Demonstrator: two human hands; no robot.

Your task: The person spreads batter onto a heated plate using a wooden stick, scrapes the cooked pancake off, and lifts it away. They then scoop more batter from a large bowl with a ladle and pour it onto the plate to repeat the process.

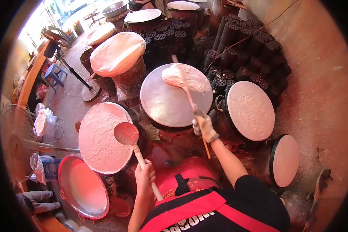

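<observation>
Both hands grip tools: left hand (pixel 144 174) a wooden-handled metal ladle (pixel 126 133) left of the round grey metal lid (pixel 166 104), right hand (pixel 204 125) (gloved) a thin stick (pixel 190 98) lifting a pale sheet (pixel 183 77) over it.

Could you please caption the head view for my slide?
Left hand holds a ladle; right hand holds a stick.

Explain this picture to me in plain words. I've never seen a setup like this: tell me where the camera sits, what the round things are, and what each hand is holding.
The one picture comes from a camera worn on the person's head, looking down at their own two bare hands. The left hand holds a ladle by its long handle over a round cooking surface coated with pale batter. The right hand holds a thin stick under a soft pale sheet partly lifted off a shiny metal lid. Further right are more batter-coated rounds. At lower left is a basin of white batter. Behind are stacked black cylinders with holes.
</observation>
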